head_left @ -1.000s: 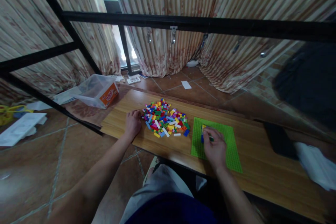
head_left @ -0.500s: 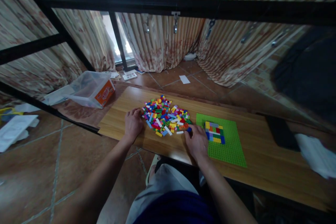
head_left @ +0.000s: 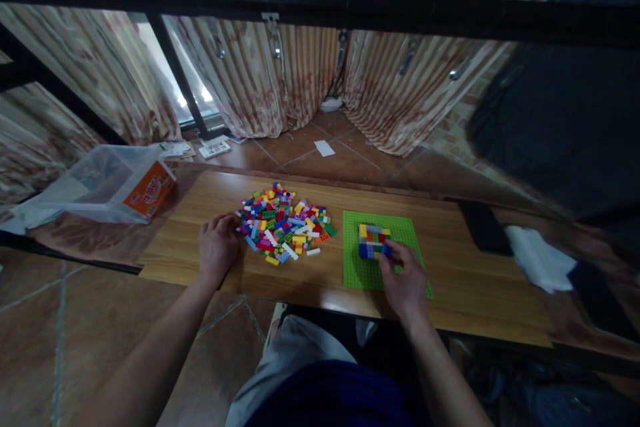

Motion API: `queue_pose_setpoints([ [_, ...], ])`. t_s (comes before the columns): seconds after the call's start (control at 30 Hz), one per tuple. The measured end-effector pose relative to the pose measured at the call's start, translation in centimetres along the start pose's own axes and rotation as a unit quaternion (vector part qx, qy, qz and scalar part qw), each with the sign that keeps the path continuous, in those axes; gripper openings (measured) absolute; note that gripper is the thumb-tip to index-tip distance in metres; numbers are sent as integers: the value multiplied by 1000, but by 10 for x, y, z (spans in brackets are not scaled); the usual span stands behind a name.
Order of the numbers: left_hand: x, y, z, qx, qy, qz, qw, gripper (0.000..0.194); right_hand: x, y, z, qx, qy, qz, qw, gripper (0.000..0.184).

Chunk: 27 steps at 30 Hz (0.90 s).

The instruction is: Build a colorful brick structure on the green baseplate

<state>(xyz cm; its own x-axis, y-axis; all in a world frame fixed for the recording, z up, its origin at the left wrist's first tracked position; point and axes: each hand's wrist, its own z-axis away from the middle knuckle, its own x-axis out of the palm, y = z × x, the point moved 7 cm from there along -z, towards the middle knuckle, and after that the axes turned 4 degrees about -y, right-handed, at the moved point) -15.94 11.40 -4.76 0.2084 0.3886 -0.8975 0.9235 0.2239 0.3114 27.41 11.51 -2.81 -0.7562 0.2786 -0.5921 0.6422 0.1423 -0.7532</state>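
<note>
only a narrow gap is left between the brick pile (head_left: 285, 227) and the green baseplate (head_left: 361, 277), whose near right part is blocked by the right hand (head_left: 406, 280). rightward, wider room is left on the tabletop (head_left: 455, 287) before the black slab (head_left: 484, 227).

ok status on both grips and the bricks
Left grip beside brick pile. Right grip holding blue brick at brick build on green baseplate. That grip partly hides build.

Behind the right hand (head_left: 406, 280), we lose the four-o'clock corner of the brick build (head_left: 373, 237) and part of a blue brick (head_left: 387, 249). At nine o'clock, we cannot read the orange label (head_left: 150, 191); at two, our view crops a dark shape (head_left: 560, 107).
</note>
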Motion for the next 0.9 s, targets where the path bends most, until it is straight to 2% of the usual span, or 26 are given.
queue_pose_setpoints([
  [0.13, -1, 0, 0, -2, 0, -2, 1000, 34, -24, 33, -3, 43, 27, 27, 998, 41],
  [0.3, -2, 2, -1, 4, 1, -6, 1000, 35, -29, 47, -5, 72, 27, 36, 996, 44],
  [0.53, -3, 4, -1, 4, -2, -19, 1000, 36, -18, 52, -25, 70, -1, 10, 997, 46],
  [0.77, -3, 4, -1, 4, 4, -16, 1000, 34, -1, 49, -49, 6, -38, -7, 999, 45],
  [0.9, -2, 3, -1, 12, 10, -12, 1000, 33, 7, 49, -58, -3, -58, 2, 998, 44],
])
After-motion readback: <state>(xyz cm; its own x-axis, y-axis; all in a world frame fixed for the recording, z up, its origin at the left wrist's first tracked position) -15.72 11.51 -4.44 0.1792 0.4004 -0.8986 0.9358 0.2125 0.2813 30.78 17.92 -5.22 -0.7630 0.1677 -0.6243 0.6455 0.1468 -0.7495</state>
